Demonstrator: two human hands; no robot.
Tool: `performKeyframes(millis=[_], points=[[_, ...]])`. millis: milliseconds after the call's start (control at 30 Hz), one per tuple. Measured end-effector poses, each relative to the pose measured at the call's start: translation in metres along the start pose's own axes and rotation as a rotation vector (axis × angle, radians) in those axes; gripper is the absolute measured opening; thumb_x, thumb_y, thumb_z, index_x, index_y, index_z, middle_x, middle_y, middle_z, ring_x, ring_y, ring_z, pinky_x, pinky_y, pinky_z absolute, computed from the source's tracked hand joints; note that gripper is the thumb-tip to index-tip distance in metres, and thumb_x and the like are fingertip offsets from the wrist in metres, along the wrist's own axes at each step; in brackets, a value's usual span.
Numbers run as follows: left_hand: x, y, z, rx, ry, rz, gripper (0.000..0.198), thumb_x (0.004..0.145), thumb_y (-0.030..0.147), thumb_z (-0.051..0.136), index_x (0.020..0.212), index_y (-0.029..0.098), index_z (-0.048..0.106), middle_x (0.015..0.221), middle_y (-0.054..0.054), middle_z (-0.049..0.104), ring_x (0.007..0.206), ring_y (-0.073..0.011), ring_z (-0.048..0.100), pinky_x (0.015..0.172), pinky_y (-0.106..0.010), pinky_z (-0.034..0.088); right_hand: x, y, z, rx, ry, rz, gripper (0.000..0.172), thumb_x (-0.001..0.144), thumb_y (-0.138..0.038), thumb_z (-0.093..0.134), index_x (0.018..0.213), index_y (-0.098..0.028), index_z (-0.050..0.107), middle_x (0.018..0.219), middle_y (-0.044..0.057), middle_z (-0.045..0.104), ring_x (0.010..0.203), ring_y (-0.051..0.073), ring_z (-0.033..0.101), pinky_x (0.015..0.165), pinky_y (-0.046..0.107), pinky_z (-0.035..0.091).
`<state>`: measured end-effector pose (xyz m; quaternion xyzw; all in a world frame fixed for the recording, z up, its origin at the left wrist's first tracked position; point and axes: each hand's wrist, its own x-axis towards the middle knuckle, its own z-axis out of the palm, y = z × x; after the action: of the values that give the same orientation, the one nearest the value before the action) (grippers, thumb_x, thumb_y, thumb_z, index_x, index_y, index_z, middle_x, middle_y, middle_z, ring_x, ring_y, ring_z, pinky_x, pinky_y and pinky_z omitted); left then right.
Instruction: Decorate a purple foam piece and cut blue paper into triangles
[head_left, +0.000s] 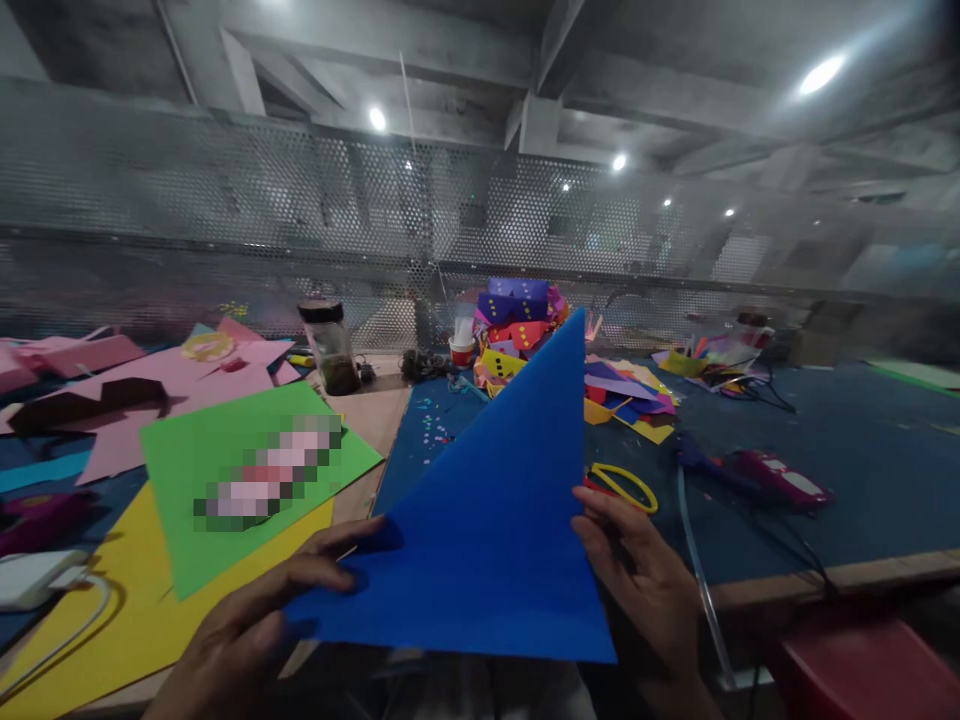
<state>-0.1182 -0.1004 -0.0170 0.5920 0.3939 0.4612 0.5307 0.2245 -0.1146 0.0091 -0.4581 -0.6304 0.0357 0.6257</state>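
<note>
A sheet of blue paper (487, 540), folded into a triangle with its point upward, is held up in front of me. My left hand (262, 600) grips its lower left corner, with the fingers on the face towards me. My right hand (641, 570) pinches the upright right edge between thumb and fingertips. The bottom edge of the paper hangs near the table's front edge. Behind the right edge, on the blue table top (862, 510), lies a yellow and red loop (630, 487) that looks like scissor handles.
Green paper (180, 460) with a pixelated object lies over yellow paper (120, 620) at left, beside pink sheets (135, 420). A dark-lidded jar (330, 350) stands behind. Colourful paper pieces (517, 310) are piled at the back. A purple corded tool (780, 480) lies right; a red stool (862, 660) below.
</note>
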Motion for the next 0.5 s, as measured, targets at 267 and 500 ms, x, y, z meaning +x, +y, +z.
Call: performKeyframes(millis=[267, 500], points=[[0.002, 0.017, 0.01, -0.133, 0.013, -0.043, 0.041, 0.071, 0.05, 0.078, 0.107, 0.032, 0.074, 0.158, -0.002, 0.043, 0.148, -0.0414, 0.026, 0.115, -0.058, 0.032, -0.001, -0.005, -0.003, -0.011, -0.012, -0.082, 0.031, 0.092, -0.012, 0.067, 0.115, -0.033, 0.07, 0.103, -0.004, 0.078, 0.089, 0.013, 0.074, 0.084, 0.022, 0.059], [0.003, 0.014, 0.003, -0.088, -0.031, -0.092, 0.04, 0.071, 0.049, 0.077, 0.108, 0.033, 0.074, 0.156, -0.002, 0.046, 0.146, -0.0407, 0.032, 0.112, -0.058, 0.037, 0.001, -0.006, -0.001, -0.004, -0.012, -0.111, 0.029, 0.092, -0.012, 0.066, 0.114, -0.031, 0.07, 0.102, -0.003, 0.078, 0.09, 0.014, 0.074, 0.082, 0.023, 0.06]])
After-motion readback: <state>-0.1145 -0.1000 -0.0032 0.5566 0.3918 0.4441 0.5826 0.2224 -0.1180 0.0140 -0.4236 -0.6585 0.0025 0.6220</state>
